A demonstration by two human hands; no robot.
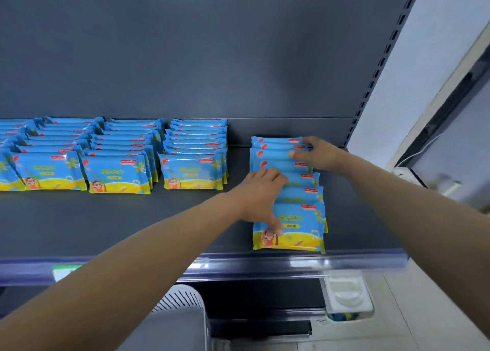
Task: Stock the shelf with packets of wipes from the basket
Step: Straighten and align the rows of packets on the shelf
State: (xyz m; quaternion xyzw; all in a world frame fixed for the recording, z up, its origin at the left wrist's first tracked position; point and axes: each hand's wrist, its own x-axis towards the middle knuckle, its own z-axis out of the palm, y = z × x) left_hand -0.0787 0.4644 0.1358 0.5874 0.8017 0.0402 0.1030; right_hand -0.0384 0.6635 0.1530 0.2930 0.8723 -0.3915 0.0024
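Note:
A row of blue and yellow wipes packets (297, 215) leans front to back on the right part of the dark grey shelf (132, 218). My left hand (261, 194) lies across the row's left side, fingers over the middle packets and thumb pressing the front packet's face. At the back of that row my right hand (316, 153) grips the top right edges of the rear packets, fingers curled over them. Three fuller rows of the same packets (119, 165) stand to the left. A white basket (183, 301) shows below the shelf edge, its contents hidden.
The shelf's front rail (291, 264) carries a clear price strip with a green label (65, 271) at the left. A slotted upright (371, 85) bounds the shelf on the right. A clear container (347, 297) sits on the floor below. Bare shelf lies between the third row and the right row.

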